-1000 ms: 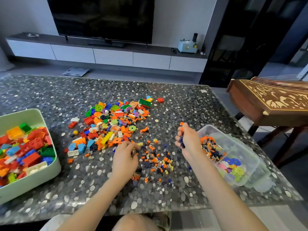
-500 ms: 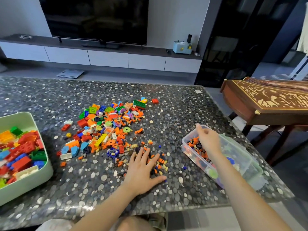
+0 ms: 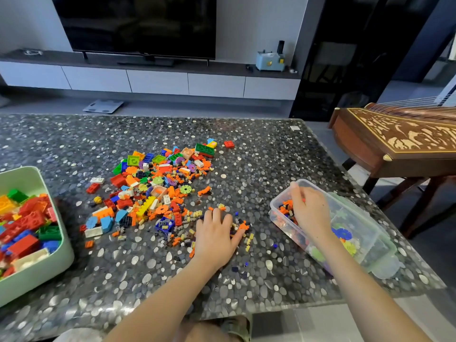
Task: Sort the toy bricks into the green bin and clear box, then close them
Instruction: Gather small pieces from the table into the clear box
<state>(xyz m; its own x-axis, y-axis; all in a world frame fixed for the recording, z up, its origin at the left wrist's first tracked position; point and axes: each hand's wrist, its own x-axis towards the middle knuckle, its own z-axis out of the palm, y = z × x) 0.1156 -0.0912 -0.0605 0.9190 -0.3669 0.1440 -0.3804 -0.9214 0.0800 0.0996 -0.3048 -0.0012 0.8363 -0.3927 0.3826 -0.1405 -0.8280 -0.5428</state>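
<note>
Head view: left hand (image 3: pixel 217 236) lay flat, fingers straight, on small bricks (image 3: pixel 243 227) mid-worktop (image 3: pixel 259 149). Right hand (image 3: pixel 309 214) reached into the clear box (image 3: pixel 367 238) at right, over tiny orange and dark pieces; grip couldn't be told. Main brick pile (image 3: pixel 158 188) sat just far-left of the left hand, the nearer one. Green bin (image 3: pixel 65 255), left edge, held big bricks. Both containers unlidded.

Bin (image 3: pixel 37 272) left, box (image 3: pixel 365 233) right, loose bricks (image 3: pixel 158 191) between on the table (image 3: pixel 259 149).

Single wide-angle head view: close above table (image 3: pixel 259 156) near edge, facing forward-down; TV (image 3: pixel 138 23) beyond.
</note>
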